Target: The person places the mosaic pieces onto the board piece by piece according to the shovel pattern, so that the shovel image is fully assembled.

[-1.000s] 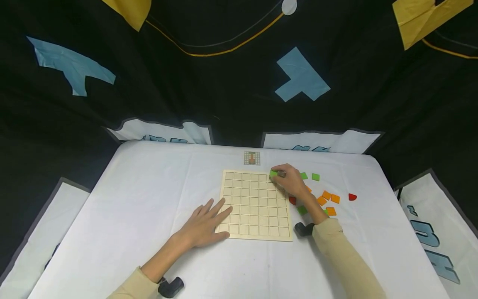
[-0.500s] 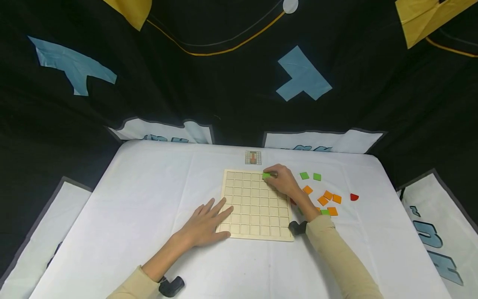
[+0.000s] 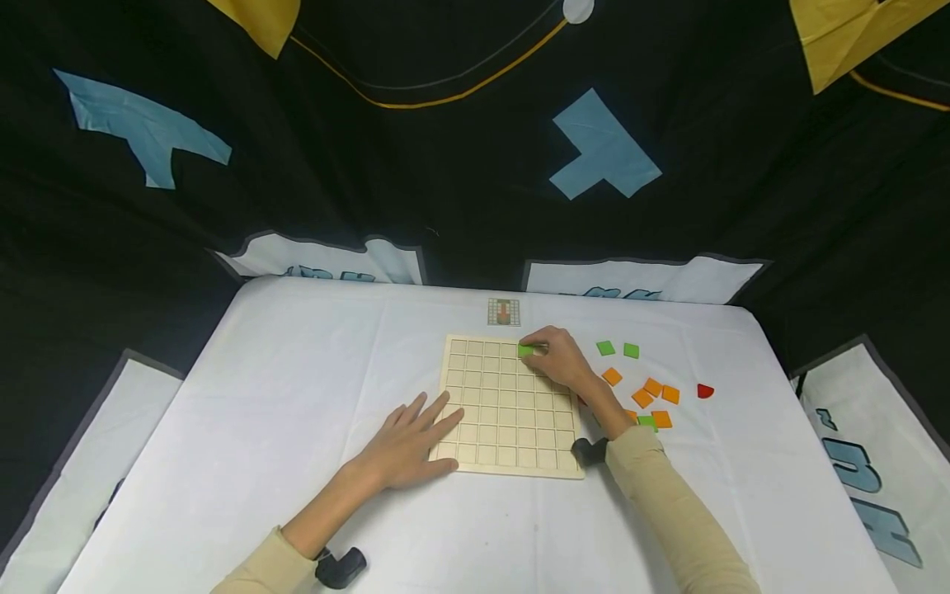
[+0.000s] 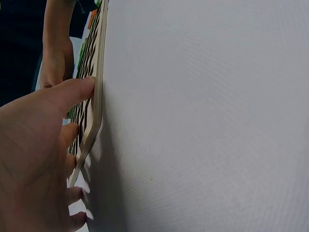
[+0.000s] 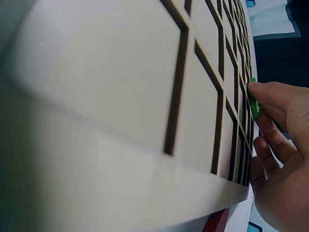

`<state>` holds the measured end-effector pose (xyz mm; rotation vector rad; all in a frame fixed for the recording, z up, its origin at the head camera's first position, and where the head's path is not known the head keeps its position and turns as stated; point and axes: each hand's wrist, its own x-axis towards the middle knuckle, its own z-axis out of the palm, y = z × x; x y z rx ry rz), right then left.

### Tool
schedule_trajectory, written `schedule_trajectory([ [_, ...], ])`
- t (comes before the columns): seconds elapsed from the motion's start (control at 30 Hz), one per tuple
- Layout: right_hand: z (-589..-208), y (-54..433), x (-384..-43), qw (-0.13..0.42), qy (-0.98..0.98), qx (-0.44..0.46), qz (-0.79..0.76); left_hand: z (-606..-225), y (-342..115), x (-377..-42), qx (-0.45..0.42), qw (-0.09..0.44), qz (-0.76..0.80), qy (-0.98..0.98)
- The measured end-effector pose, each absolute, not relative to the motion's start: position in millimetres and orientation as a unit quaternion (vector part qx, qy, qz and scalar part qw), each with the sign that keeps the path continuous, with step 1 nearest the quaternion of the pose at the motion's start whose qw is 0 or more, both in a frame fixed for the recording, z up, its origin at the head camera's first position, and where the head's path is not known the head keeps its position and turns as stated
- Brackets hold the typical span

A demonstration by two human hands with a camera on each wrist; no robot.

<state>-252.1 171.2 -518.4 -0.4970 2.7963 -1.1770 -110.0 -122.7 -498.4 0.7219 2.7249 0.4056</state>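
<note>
A pale wooden grid board [image 3: 497, 412] lies flat on the white table. Over its far row, right of the middle, my right hand [image 3: 557, 359] pinches a green square tile [image 3: 525, 351] between thumb and fingers. The right wrist view shows that tile [image 5: 254, 99] edge-on against the board's surface; whether it sits fully in a cell I cannot tell. My left hand [image 3: 404, 445] is spread at the board's near left corner, fingertips resting on the board. In the left wrist view the left thumb [image 4: 77, 92] lies on the board's edge.
Right of the board lie loose green tiles [image 3: 631, 351], several orange tiles [image 3: 653, 387] and a red rounded piece [image 3: 705, 391]. A small printed pattern card [image 3: 504, 312] lies beyond the board. A dark curtain [image 3: 445, 190] stands behind the table.
My right hand has moved left along the board's far row with the green tile, slowing in the last half second. The left hand has stayed in place.
</note>
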Motion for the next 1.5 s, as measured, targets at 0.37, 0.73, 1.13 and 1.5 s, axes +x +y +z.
schedule_trajectory([
  [0.37,-516.5,169.1,-251.3,0.03,0.908,-0.167,-0.384,-500.4,-123.2,-109.8,0.25,0.147,0.139,0.947],
  [0.73,-513.8,169.6,-251.2,0.049,0.908,-0.149,-0.388,-500.7,-123.2,-110.0,0.25,0.147,0.139,0.947],
  [1.13,-514.1,168.0,-252.7,0.052,0.91,-0.144,-0.386,-499.0,-123.6,-110.5,0.247,0.147,0.146,0.947],
  [1.5,-515.1,177.1,-248.5,0.044,0.905,-0.127,-0.404,-501.4,-124.3,-111.0,0.254,0.145,0.138,0.946],
])
